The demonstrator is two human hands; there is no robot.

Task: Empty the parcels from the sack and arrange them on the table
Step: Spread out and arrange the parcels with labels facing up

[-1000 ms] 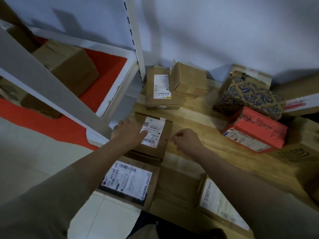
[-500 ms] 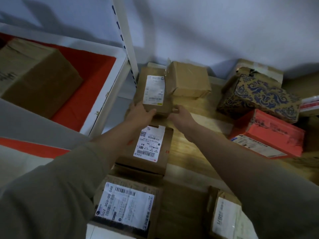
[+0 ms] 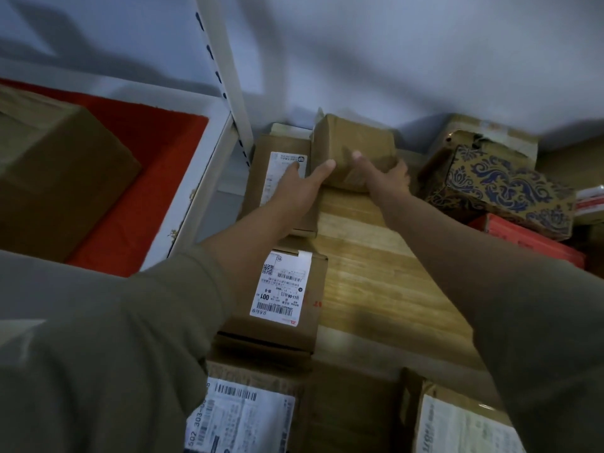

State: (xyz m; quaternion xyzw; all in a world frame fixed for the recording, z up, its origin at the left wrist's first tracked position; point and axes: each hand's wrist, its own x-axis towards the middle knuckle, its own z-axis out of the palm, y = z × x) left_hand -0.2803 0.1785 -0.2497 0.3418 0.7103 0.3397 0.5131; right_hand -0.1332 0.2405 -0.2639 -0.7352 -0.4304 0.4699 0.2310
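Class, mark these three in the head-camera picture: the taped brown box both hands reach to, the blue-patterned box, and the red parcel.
taped brown box [image 3: 351, 138], head view, on its top face.
blue-patterned box [image 3: 510, 184], head view, on its patterned top face.
red parcel [image 3: 529, 240], head view, on its red top.

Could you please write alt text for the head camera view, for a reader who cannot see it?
A person's left hand and right hand reach to a plain taped brown cardboard parcel at the back of a light wooden table. Labelled flat brown cardboard parcels line its left edge; a blue-patterned cardboard box sits right.
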